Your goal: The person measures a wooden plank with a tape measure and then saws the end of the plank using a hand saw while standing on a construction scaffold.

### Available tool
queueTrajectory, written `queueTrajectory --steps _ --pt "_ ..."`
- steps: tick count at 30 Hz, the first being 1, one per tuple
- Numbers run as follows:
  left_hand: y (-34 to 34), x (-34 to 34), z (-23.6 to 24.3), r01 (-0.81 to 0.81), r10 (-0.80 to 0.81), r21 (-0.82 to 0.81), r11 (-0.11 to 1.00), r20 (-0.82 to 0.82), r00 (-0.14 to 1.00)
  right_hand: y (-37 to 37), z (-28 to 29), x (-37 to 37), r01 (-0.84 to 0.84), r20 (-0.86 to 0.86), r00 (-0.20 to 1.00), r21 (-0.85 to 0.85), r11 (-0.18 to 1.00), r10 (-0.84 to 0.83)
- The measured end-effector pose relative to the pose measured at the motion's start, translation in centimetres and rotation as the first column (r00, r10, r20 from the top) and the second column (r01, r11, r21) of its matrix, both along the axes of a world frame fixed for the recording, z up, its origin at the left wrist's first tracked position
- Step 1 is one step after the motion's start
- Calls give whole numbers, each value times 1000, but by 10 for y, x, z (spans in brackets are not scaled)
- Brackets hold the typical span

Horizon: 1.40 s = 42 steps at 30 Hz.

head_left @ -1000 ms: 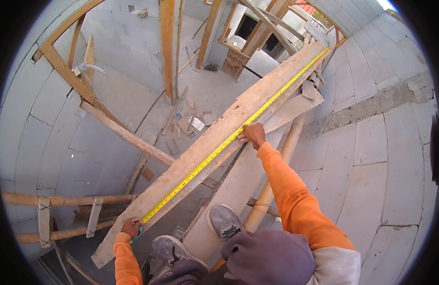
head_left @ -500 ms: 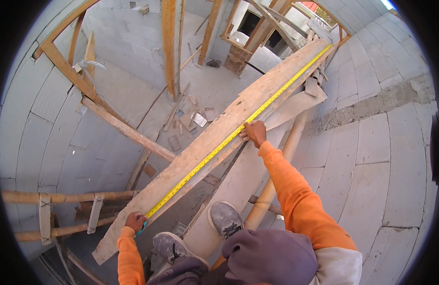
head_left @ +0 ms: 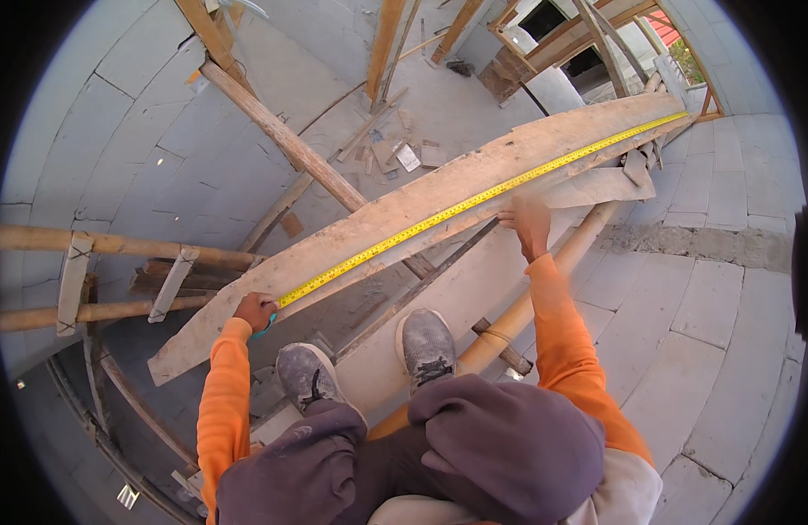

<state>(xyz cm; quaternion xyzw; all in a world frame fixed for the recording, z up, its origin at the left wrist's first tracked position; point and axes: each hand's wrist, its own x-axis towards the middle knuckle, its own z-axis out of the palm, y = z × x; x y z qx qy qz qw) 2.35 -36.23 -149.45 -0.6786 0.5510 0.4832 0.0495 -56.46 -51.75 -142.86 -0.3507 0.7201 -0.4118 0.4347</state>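
Note:
A long wooden plank [head_left: 404,210] slants from the near left to the far right. Along its right-hand edge runs an extended yellow tape measure [head_left: 482,199], lying flat on the wood. My left hand [head_left: 256,309] is closed at the near end of the tape, around its case, which is mostly hidden; a teal strap [head_left: 265,327] hangs by the fingers. Just below the plank's edge, about midway along, my right hand [head_left: 530,226] is apart from the tape. Motion smears its fingers, so their pose is unclear.
Both my shoes [head_left: 426,346] rest on a second board [head_left: 456,297] beside a bamboo pole [head_left: 496,337]. A round timber [head_left: 286,136] meets the plank's far side. Bamboo rails [head_left: 141,248] stand left, grey block wall [head_left: 666,350] right. Wood scraps [head_left: 408,157] litter the floor far below.
My right hand has come off the tape and drawn back from the plank's edge. My left hand keeps its hold on the tape measure. The view has turned and shifted.

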Motion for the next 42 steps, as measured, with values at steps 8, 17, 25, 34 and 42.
queueTrajectory --steps 8,17,25,34,42 --pt "1 -16 -9 -34 33 -31 999 -33 999 76 7 27 -249 -433 873 -2 969 223" --pt "18 -18 -18 -32 32 -191 981 -3 999 57 -2 63 -656 -812 516 -171 735 273" --pt "16 -16 -15 -95 101 -200 975 22 995 48 -15 87 -726 -849 425 -113 678 314" --pt "10 -34 15 -210 216 -48 976 185 959 64 -24 96 -712 -903 255 67 699 347" --pt "10 -48 32 -293 287 -4 956 207 935 63 -20 99 -726 -906 191 129 676 378"
